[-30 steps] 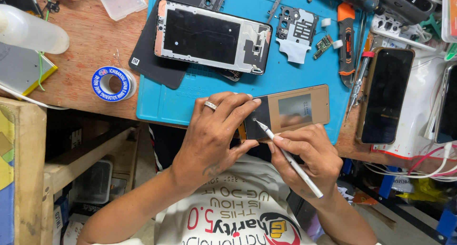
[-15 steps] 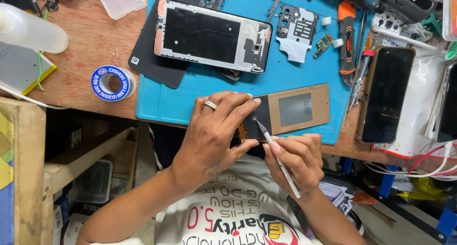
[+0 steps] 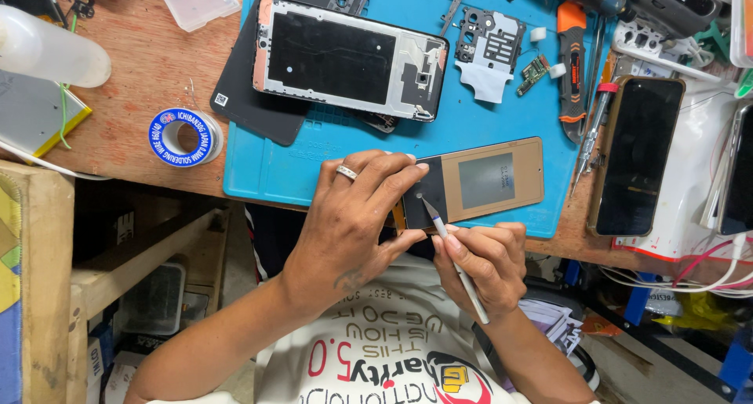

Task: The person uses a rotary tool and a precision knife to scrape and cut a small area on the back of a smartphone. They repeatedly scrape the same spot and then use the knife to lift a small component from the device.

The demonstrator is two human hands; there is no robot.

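Note:
A brown rectangular phone panel (image 3: pixel 490 180) with a grey patch in its middle lies on the near edge of the blue work mat (image 3: pixel 510 114). My left hand (image 3: pixel 353 216), with a ring on one finger, presses down on the panel's left end. A thin white pointed tool (image 3: pixel 459 267) sits in my right hand (image 3: pixel 482 259) like a pen. Its tip touches the dark left end of the panel, just beside my left fingertips.
An opened phone frame (image 3: pixel 349 55) lies on a black sheet further back on the mat. Small circuit parts (image 3: pixel 490 51), an orange knife (image 3: pixel 572 59), a dark phone (image 3: pixel 635 153), a solder spool (image 3: pixel 182 136) and a plastic box (image 3: pixel 196 0) surround it.
My right hand has shifted a little up and right, and the tool's tip now rests on the panel's dark end. My left hand stays pressed on the panel.

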